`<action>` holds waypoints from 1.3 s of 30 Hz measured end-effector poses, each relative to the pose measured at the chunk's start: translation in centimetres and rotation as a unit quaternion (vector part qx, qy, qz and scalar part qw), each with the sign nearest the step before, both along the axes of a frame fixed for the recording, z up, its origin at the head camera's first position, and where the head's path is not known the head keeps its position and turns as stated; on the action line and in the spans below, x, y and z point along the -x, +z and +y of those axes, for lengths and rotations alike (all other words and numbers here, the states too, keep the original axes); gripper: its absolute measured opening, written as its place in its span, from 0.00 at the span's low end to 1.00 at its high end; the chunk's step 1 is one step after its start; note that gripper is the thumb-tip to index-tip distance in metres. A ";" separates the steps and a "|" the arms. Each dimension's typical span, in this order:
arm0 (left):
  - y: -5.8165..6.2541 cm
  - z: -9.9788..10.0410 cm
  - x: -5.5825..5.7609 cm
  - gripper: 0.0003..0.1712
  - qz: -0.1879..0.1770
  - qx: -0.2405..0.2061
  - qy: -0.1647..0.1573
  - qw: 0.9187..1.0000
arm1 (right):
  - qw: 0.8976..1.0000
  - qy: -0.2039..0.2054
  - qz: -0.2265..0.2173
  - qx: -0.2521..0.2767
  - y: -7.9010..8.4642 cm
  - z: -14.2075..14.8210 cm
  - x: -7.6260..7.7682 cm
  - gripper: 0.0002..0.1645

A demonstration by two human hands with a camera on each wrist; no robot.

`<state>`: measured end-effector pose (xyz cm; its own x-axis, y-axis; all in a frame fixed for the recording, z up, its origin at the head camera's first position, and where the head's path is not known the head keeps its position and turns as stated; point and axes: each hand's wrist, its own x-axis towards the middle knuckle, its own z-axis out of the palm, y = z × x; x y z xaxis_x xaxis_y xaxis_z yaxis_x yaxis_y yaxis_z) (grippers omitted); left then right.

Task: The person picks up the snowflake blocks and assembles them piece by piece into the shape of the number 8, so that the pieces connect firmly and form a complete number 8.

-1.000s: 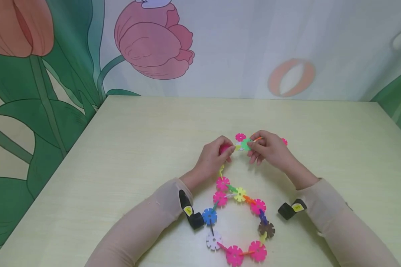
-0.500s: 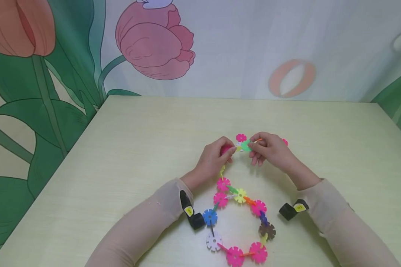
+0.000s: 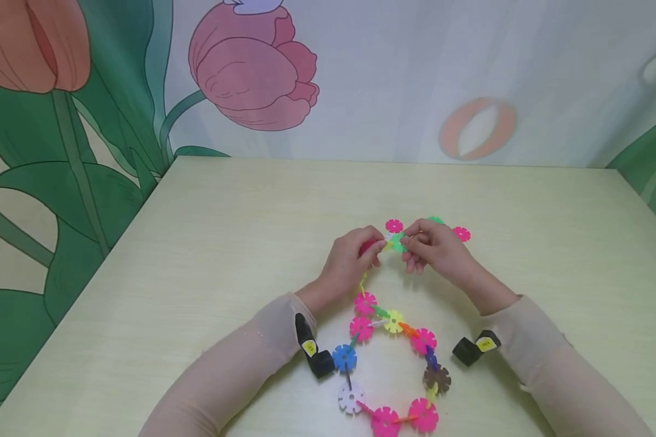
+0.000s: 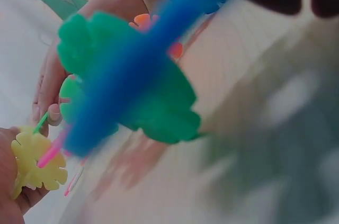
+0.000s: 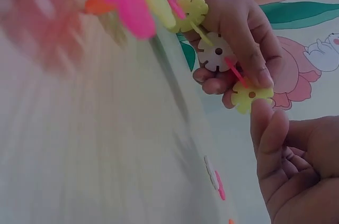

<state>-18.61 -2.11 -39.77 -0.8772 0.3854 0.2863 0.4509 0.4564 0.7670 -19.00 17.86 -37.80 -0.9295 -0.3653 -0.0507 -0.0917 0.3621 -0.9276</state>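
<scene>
In the head view, my left hand (image 3: 352,258) pinches a yellow snowflake disc (image 5: 251,96), a flat notched plastic piece, at the end of a linked chain. More of the chain hangs across that hand, with a white disc (image 5: 214,52) and another yellow one beside the fingers. Close on the right, my right hand (image 3: 437,246) holds a green snowflake disc (image 3: 398,243) between thumb and finger, against the yellow disc's edge. Its fingers hide much of the green piece. The chain runs down from my left hand to a pink disc (image 3: 365,303).
Several linked discs form a ring near the front, including a blue disc (image 3: 344,358), a white disc (image 3: 351,397) and a brown disc (image 3: 437,379). Loose pieces lie behind my hands, among them a pink disc (image 3: 394,226). The table (image 3: 251,212) meets a flower-printed wall.
My right hand has shifted slightly left, bringing the green disc closer to my left hand. Behind it, another green disc now shows and more of a pink disc. My left hand has barely moved.
</scene>
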 end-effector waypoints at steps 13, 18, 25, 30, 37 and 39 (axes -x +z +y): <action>-0.1 0.0 0.1 0.07 -0.005 -0.004 0.005 1.000 | 0.999 -0.002 -0.005 0.032 -0.2 -0.6 0.0 0.14; 0.1 -0.2 0.4 0.16 -0.046 -0.016 -0.005 0.999 | 1.000 -0.012 0.011 -0.006 0.2 -0.5 0.2 0.16; 0.9 -0.3 0.7 0.31 -0.086 0.004 -0.005 0.996 | 1.000 0.011 0.013 -0.020 0.4 -0.4 0.3 0.18; 0.8 -0.3 0.9 0.31 -0.073 0.032 -0.005 0.997 | 1.000 0.016 0.005 -0.005 0.2 -0.5 0.3 0.19; 0.5 -0.3 0.8 0.24 -0.080 0.044 0.008 0.996 | 0.998 -0.008 0.020 -0.066 0.2 0.1 0.4 0.17; 0.4 -0.3 0.7 0.24 -0.082 0.048 0.012 0.995 | 0.995 -0.017 0.030 -0.094 0.4 0.4 0.5 0.17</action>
